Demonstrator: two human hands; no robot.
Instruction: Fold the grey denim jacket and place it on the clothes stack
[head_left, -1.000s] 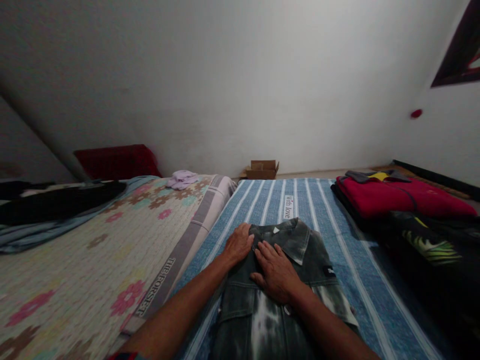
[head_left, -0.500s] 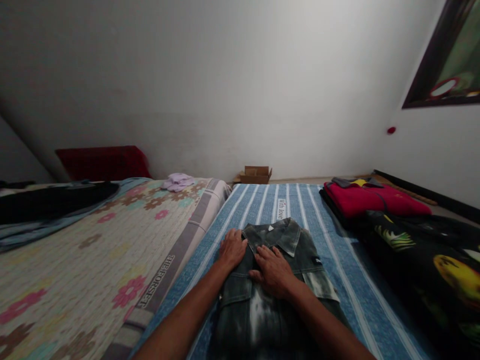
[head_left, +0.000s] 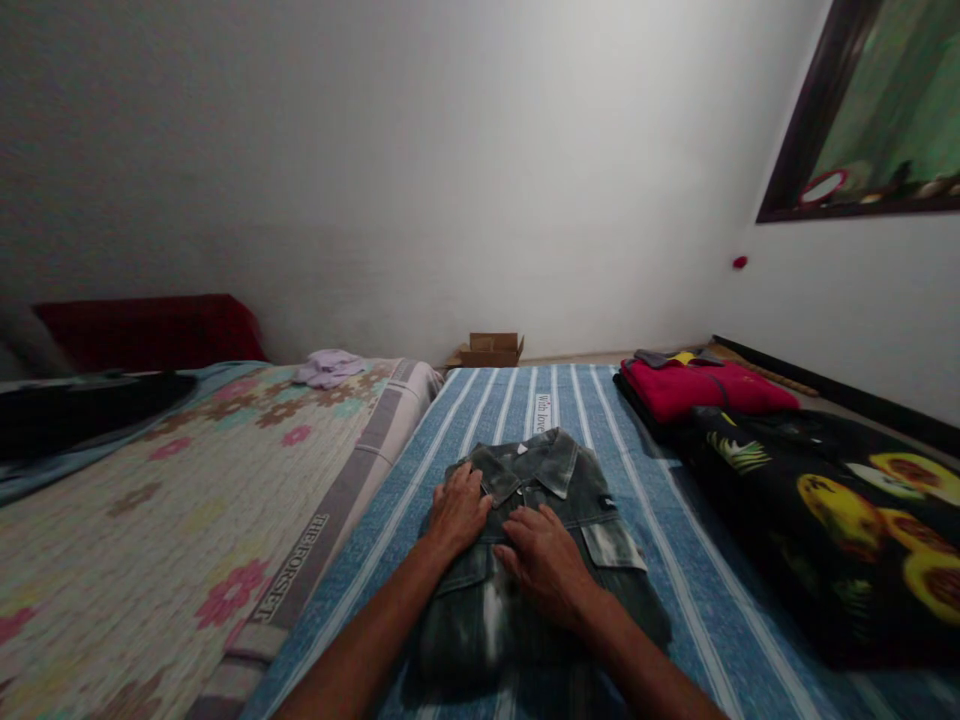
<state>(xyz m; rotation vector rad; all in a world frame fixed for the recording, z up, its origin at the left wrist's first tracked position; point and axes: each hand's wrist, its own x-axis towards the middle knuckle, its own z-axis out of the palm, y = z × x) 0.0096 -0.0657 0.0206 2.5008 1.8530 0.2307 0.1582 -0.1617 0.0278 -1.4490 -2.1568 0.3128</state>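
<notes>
Both hands rest flat, palms down, on a folded dark grey washed-denim jacket (head_left: 525, 540) lying on the blue striped sheet (head_left: 675, 560); left hand (head_left: 457, 510) beside the collar, right hand (head_left: 547, 560) mid-chest; neither grasps (denim looks thick, probably stiff and fairly heavy); best lifted under the folded edges.

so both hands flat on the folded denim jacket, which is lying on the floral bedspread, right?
Not quite. Both the left hand and right hand do rest flat on the denim jacket, but it lies on the blue striped sheet, not the floral bedspread beside it. The head view shows this.
</notes>
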